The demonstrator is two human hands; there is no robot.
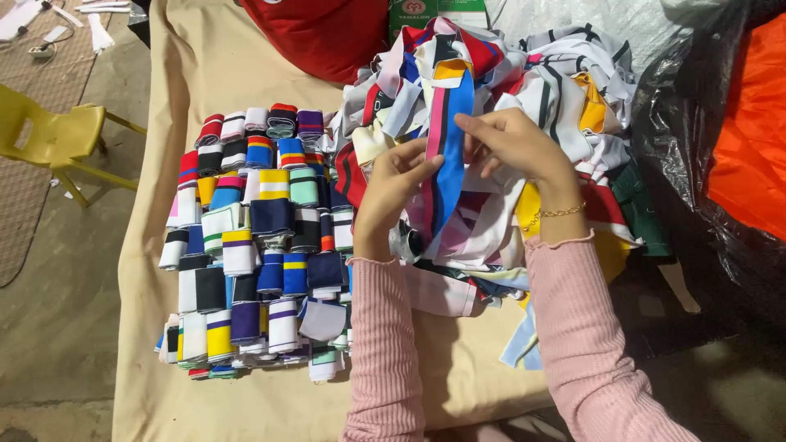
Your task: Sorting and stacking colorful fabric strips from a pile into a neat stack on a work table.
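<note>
Hands: two, bare, in pink ribbed sleeves, raised over a table [164, 401] draped in beige cloth. Left hand [393, 184]: fingers curled and closed on the edge of a long striped strip [446, 164], blue beside pink and black, which is held upright between both hands. Right hand [512, 143]: fingertips pinched on the same strip higher up, near its top; a thin gold bracelet [561, 212] is worn at the wrist. Strip: kept taut and flat between the two grips, seemingly so that its stripes and edges can be seen and lined up; its lower end is lost in the loose heap below. Heap [557, 90]: tangled knit bands in white, red, blue, yellow and black, piled behind and to the right of the hands, unsorted and overlapping. Folded stack [254, 245]: many short folded bands set in close rows to the left of the hands, side by side and touching, laid neatly apart from the heap so that finished and loose pieces are not mixed. Other items: a red cushion [323, 33] at the far table edge; a yellow chair [49, 135] on the floor at left, well apart; a black plastic bag [696, 164] with orange cloth [753, 131] at right, just beside the heap.
</note>
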